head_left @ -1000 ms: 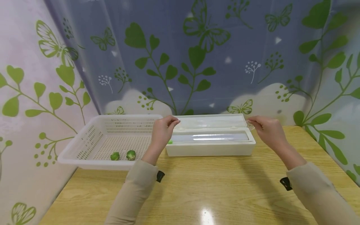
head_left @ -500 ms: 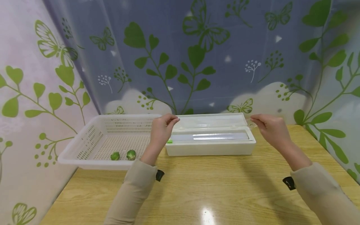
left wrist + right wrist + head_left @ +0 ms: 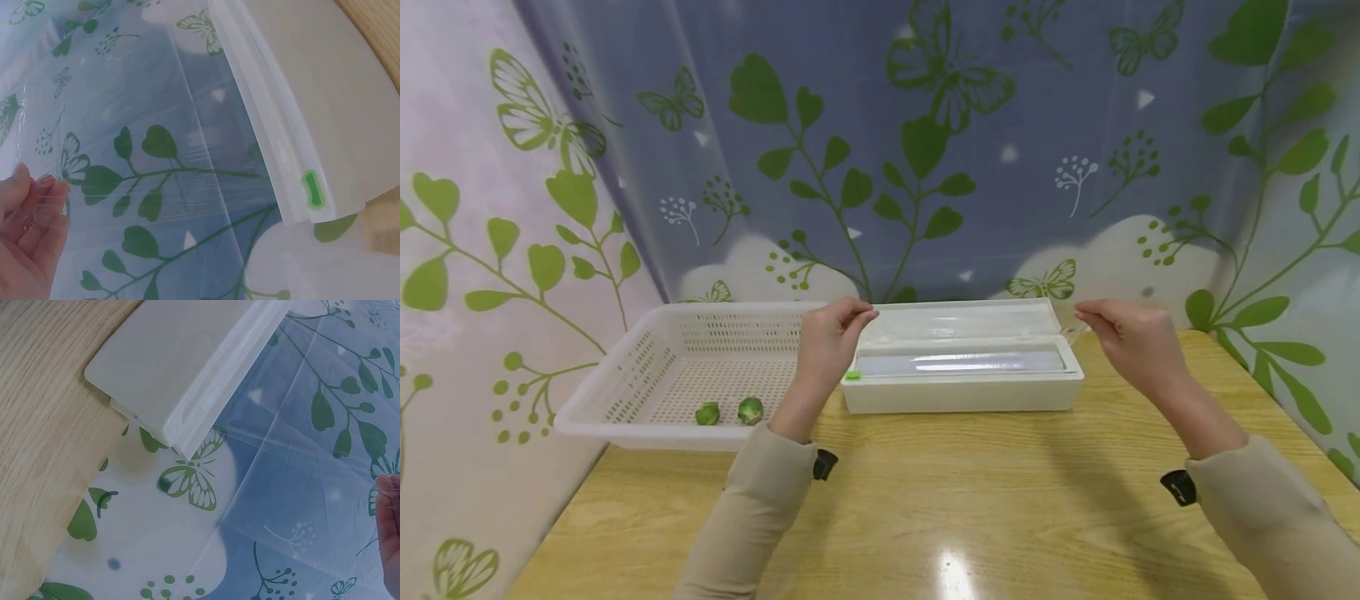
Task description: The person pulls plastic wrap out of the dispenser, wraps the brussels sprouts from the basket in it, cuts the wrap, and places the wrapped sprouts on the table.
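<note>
Across a wood-grained counter, two bare hands held a sheet of clear film, which I followed remotely through the head and wrist cameras. The left hand, raised at the left end of a long white box, pinched the film with its thumb and fingertips drawn together. The right hand, raised just past the box's right end, had its thumb and fingertips meeting in a similar pinch, with a faint glint of film beside them. My right wrist view caught only part of that hand, at the edge, with the film at its fingertips.

The film stretched from the box to the hands, so transparent that the printed curtain showed through its fine creases. The box sat on the counter with its lid raised at the back, a pale, glossy roll inside and a bright green slider at its left end. To the left of the box I could make out a white perforated basket, with two small green sprouts lying apart near its front wall. Beige sleeves covered both forearms.
</note>
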The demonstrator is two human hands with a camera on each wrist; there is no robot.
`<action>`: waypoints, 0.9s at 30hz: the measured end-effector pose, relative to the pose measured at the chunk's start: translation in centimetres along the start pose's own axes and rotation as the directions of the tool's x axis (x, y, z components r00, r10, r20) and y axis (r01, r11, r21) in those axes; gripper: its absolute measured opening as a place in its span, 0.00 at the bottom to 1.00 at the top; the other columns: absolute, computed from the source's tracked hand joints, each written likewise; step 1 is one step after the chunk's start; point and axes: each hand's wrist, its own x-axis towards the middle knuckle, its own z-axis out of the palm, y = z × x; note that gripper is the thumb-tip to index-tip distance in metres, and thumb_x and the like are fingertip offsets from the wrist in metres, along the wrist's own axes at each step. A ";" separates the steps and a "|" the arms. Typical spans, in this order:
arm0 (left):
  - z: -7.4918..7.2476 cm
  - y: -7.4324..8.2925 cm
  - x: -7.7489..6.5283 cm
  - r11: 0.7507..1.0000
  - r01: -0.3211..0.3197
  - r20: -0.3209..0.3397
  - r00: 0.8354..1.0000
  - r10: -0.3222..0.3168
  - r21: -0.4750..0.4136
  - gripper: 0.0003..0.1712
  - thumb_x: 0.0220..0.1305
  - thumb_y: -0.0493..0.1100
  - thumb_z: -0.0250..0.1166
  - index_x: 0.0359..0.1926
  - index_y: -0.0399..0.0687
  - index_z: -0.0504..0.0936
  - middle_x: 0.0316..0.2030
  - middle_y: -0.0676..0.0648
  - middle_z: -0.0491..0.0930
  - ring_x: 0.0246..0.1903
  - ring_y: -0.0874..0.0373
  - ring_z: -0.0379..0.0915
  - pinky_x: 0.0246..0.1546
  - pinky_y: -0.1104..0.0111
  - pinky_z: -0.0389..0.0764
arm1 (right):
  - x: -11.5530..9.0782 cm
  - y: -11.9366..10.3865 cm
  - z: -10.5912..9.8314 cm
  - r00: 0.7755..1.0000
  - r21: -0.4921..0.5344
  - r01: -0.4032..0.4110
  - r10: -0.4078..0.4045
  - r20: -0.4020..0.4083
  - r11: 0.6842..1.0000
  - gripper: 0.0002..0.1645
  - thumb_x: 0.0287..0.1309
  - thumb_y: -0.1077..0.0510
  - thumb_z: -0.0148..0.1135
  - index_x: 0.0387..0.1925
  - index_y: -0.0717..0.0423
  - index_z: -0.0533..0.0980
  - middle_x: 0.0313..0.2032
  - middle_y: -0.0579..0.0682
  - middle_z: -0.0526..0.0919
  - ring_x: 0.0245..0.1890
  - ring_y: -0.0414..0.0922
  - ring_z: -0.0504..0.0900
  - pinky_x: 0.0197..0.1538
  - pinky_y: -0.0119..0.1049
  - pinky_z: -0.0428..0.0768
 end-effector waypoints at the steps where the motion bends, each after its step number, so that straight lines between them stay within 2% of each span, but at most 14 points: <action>1: 0.0 0.1 0.0 1.000 -0.005 -0.003 1.000 0.005 0.002 0.05 0.53 0.36 0.63 0.28 0.37 0.81 0.24 0.44 0.81 0.22 0.56 0.76 0.24 0.69 0.76 | 0.0 0.0 -0.1 1.000 -0.001 0.000 0.000 -0.001 1.000 0.08 0.40 0.74 0.64 0.28 0.68 0.79 0.25 0.59 0.81 0.21 0.51 0.80 0.22 0.41 0.75; 11: -0.5 0.6 0.1 0.999 -0.038 -0.029 0.999 0.038 -0.001 0.05 0.52 0.36 0.64 0.27 0.36 0.81 0.23 0.43 0.80 0.21 0.55 0.75 0.24 0.67 0.76 | 0.2 -0.3 -0.6 1.000 -0.004 0.016 -0.016 -0.024 1.000 0.09 0.39 0.74 0.64 0.28 0.67 0.80 0.25 0.58 0.82 0.20 0.49 0.80 0.21 0.40 0.74; 21: -0.9 1.1 0.3 0.994 -0.105 -0.052 0.993 0.104 -0.008 0.04 0.51 0.35 0.64 0.27 0.35 0.81 0.22 0.43 0.80 0.20 0.56 0.75 0.23 0.69 0.75 | 0.3 -0.7 -1.2 0.997 0.016 0.030 -0.028 -0.072 0.999 0.10 0.38 0.75 0.64 0.28 0.67 0.79 0.24 0.59 0.81 0.18 0.50 0.78 0.20 0.40 0.70; 27: -1.1 1.3 0.4 0.993 -0.118 -0.062 0.991 0.117 -0.020 0.04 0.51 0.34 0.64 0.26 0.35 0.81 0.22 0.43 0.80 0.21 0.56 0.75 0.23 0.69 0.75 | 0.3 -1.0 -1.5 0.996 0.018 0.031 -0.029 -0.080 0.999 0.10 0.38 0.75 0.64 0.28 0.67 0.79 0.24 0.59 0.81 0.18 0.49 0.78 0.21 0.38 0.69</action>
